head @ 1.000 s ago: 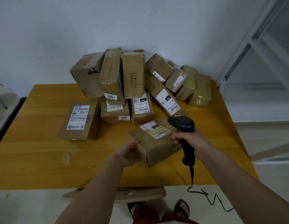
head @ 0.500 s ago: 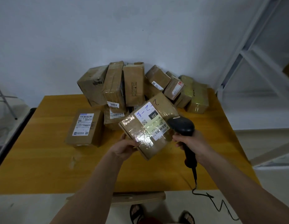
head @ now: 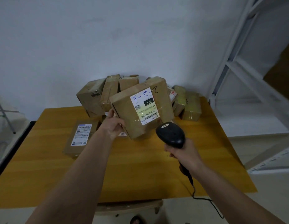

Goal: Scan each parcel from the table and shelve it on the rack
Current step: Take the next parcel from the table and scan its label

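The left hand (head: 113,126) grips the near left corner of a brown cardboard parcel (head: 141,109) sealed with clear tape, fingers curled round its edge, and holds it tilted up off the yellow wooden table (head: 140,172) with its labelled face turned toward the camera. The white shipping label (head: 144,106) on that face carries blue handwriting, a black patch reading 220 and a barcode at its lower end. The right hand (head: 183,153) is wrapped round the handle of a black handheld barcode scanner (head: 171,135), whose head sits just below and to the right of the held parcel, near the barcode but not touching the box. A black cable (head: 203,198) runs from the scanner's handle down past the near edge of the table.

Behind the held parcel, a heap of brown taped cardboard boxes (head: 98,96) leans against the pale wall at the far edge of the table; what they contain cannot be told. To the right of the held parcel, two yellowish wrapped packages (head: 190,105) stand near the table's far right corner. To its left, a flat brown box with a white printed label (head: 81,137) lies on the table. The near half of the table, in front of the held parcel, is bare wood. A white metal rack (head: 247,75) stands beyond the table's right edge.
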`<state>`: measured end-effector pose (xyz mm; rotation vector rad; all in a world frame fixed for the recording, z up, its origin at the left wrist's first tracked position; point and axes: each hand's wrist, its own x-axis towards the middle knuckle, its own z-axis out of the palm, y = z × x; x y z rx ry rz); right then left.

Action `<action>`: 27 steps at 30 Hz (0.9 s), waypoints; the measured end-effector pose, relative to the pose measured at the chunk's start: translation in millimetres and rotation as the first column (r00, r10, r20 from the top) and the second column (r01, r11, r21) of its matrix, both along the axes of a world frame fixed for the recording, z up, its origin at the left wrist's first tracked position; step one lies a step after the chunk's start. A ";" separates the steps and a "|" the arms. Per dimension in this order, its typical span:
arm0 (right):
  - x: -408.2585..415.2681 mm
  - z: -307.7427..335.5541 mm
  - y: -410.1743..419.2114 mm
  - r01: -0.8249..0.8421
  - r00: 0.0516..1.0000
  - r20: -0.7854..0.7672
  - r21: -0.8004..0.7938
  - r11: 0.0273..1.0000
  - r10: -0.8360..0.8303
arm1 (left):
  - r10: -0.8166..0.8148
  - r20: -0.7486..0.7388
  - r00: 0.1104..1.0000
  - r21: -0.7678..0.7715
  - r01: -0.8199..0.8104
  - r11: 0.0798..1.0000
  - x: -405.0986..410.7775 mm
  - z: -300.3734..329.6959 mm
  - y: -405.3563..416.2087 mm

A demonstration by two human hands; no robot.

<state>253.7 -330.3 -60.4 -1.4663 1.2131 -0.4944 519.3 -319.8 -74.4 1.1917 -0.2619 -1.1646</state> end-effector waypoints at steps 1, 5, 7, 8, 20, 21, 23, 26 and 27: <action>-0.7 1.1 0.2 0.014 1.000 0.011 -0.011 1.000 -0.014 | 0.006 0.002 1.000 0.005 -0.006 1.000 0.4 4.0 -2.9; -5.0 6.9 -1.6 0.037 0.999 0.039 -0.040 0.999 -0.035 | 0.039 -0.004 0.999 0.042 -0.039 0.998 2.5 12.2 -10.6; -6.5 9.0 -2.1 0.030 0.999 0.045 -0.048 0.998 -0.028 | 0.056 -0.010 0.998 0.060 -0.055 0.997 0.8 15.9 -12.3; -7.2 9.8 -2.3 0.027 0.999 0.048 -0.052 0.998 -0.024 | 0.065 -0.015 0.998 0.067 -0.064 0.996 -0.4 17.5 -13.1; -3.6 10.6 -3.6 0.027 0.997 0.067 -0.053 0.998 -0.023 | 0.045 -0.039 0.998 0.071 -0.042 0.997 -3.2 27.4 -14.6; -2.6 10.1 -4.2 0.047 0.996 0.076 -0.042 0.998 -0.044 | 0.032 -0.034 0.999 0.079 -0.029 0.996 -3.7 27.2 -14.3; -1.3 10.1 -4.5 0.088 0.991 0.106 -0.004 0.996 -0.087 | -0.020 0.006 1.000 0.104 0.019 0.994 -5.1 26.6 -12.0; -0.3 8.4 -5.6 0.154 0.978 0.137 0.051 0.987 -0.160 | -0.184 0.101 0.978 0.147 0.168 0.975 -6.0 26.4 -16.0; -0.7 7.6 -5.9 0.178 0.973 0.137 0.062 0.982 -0.185 | -0.243 0.143 0.959 0.165 0.219 0.962 -7.1 26.6 -19.9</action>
